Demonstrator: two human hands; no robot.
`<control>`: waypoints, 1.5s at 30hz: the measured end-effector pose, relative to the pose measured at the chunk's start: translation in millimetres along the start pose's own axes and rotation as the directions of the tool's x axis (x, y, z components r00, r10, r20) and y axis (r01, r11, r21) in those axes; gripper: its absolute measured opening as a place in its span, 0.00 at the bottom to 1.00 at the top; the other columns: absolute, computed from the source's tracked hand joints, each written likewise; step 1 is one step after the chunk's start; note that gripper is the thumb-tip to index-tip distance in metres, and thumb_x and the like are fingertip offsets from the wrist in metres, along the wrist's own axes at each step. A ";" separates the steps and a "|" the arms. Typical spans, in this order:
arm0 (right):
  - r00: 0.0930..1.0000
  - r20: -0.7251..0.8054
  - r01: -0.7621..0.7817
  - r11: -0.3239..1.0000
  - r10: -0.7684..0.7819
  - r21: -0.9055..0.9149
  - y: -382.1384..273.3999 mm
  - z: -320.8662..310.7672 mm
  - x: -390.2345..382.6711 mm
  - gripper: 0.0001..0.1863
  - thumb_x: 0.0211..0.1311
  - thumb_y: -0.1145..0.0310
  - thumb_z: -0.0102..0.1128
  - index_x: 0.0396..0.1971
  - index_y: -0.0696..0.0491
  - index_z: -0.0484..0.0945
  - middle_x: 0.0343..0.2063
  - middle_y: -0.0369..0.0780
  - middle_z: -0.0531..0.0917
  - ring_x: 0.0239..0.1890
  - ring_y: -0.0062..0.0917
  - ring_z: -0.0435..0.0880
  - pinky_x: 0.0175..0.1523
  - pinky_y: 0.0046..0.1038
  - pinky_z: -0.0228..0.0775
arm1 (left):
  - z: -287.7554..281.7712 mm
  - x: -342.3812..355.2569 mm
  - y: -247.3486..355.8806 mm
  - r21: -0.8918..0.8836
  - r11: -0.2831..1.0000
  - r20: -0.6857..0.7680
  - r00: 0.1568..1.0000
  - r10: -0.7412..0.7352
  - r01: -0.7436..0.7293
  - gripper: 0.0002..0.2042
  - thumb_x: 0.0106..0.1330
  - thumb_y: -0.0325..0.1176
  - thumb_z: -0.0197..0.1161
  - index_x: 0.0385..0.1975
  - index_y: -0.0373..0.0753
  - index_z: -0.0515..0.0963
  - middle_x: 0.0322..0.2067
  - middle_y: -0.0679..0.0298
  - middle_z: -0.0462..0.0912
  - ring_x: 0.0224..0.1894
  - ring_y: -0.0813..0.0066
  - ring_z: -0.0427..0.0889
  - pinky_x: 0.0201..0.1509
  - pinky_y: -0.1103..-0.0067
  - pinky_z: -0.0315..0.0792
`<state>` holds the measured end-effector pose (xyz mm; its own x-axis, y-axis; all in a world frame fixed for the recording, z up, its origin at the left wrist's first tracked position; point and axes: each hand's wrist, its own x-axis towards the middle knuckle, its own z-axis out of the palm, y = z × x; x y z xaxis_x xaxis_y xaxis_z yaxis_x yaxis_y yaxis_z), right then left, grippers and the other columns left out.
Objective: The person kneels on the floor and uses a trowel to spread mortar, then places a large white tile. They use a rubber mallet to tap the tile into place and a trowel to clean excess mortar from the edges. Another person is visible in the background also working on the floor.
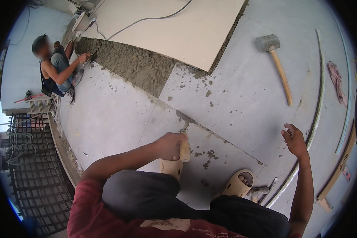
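Observation:
My left hand (171, 146) is closed round the wooden handle of a trowel (184, 151). The trowel's dark blade (185, 117) points away from me, low over the joint between grey floor tiles (115, 99). My right hand (295, 141) is raised over the tiles on the right, empty, with fingers loosely bent and apart. Beyond it lies a mallet (281, 77) with a grey head and wooden handle. Ahead, a strip of wet mortar (135, 65) runs along a large cream tile (178, 33). Mortar crumbs (207, 158) dot the floor between my sandals.
At the far left a person (59, 69) squats, a hand on a tool at the mortar's end. A hammer (258, 191) lies beside my right sandal. Along the right run a long metal bar (320, 79), a crumpled cloth (336, 81) and a wooden board (337, 168). A cable crosses the cream tile.

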<state>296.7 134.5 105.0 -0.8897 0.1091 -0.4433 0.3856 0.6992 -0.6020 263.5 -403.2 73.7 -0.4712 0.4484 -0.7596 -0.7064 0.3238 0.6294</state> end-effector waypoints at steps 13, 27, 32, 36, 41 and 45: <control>0.915 -0.354 0.013 0.890 -0.195 -0.455 2.4 0.7 135.4 0.28 0.67 0.60 0.61 0.61 0.58 0.68 0.43 0.52 0.78 0.44 0.44 0.82 0.47 0.43 0.76 | -113.2 -40.2 134.7 0.172 0.852 -0.203 0.864 -0.461 0.495 0.20 0.69 0.40 0.60 0.50 0.27 0.78 0.43 0.52 0.84 0.37 0.67 0.84 0.38 0.71 0.82; 0.952 -0.299 -0.115 0.985 0.072 -0.128 -15.3 -1.1 97.6 0.17 0.65 0.63 0.52 0.43 0.63 0.70 0.32 0.56 0.83 0.41 0.49 0.86 0.49 0.45 0.77 | 115.0 83.1 126.2 0.924 0.089 -0.383 0.887 0.259 0.373 0.37 0.60 0.59 0.66 0.55 0.28 0.71 0.54 0.45 0.72 0.58 0.45 0.74 0.61 0.60 0.71; 0.988 0.012 -0.140 0.858 0.155 0.495 -7.3 20.0 2.8 0.19 0.72 0.55 0.55 0.29 0.55 0.67 0.14 0.34 0.69 0.09 0.17 0.67 0.13 0.25 0.60 | 154.3 127.0 83.1 0.739 0.354 -0.638 0.764 0.095 0.573 0.67 0.50 0.72 0.66 0.73 0.26 0.35 0.75 0.39 0.33 0.77 0.44 0.37 0.78 0.58 0.42; 0.983 0.015 -0.166 0.847 0.184 0.505 -26.0 28.6 -44.4 0.21 0.74 0.51 0.53 0.29 0.53 0.65 0.13 0.32 0.67 0.08 0.15 0.64 0.12 0.22 0.57 | 145.0 127.6 51.7 0.788 0.437 -0.575 0.772 0.270 0.434 0.69 0.48 0.78 0.60 0.73 0.25 0.35 0.75 0.39 0.33 0.78 0.45 0.32 0.79 0.60 0.36; 0.984 -0.168 0.145 0.806 -0.057 0.575 -73.4 42.0 -62.2 0.18 0.76 0.53 0.50 0.30 0.51 0.65 0.13 0.31 0.66 0.09 0.12 0.63 0.13 0.18 0.57 | 141.0 130.6 42.1 0.788 0.465 -0.564 0.776 0.281 0.404 0.68 0.50 0.78 0.57 0.72 0.23 0.34 0.74 0.38 0.31 0.78 0.44 0.30 0.79 0.59 0.35; 0.948 -0.223 0.294 0.898 -0.229 0.328 -43.1 80.8 -48.9 0.19 0.74 0.55 0.53 0.31 0.57 0.67 0.14 0.37 0.71 0.14 0.22 0.71 0.22 0.29 0.63 | 148.0 127.2 47.5 0.790 0.477 -0.542 0.801 0.254 0.384 0.68 0.51 0.77 0.58 0.72 0.22 0.34 0.74 0.38 0.30 0.77 0.43 0.28 0.79 0.59 0.34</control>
<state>343.4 41.9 99.0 -0.9859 0.1003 -0.1342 0.1646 0.4283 -0.8885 248.2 -207.4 31.3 -0.8434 -0.0105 -0.5371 -0.1005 0.9852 0.1386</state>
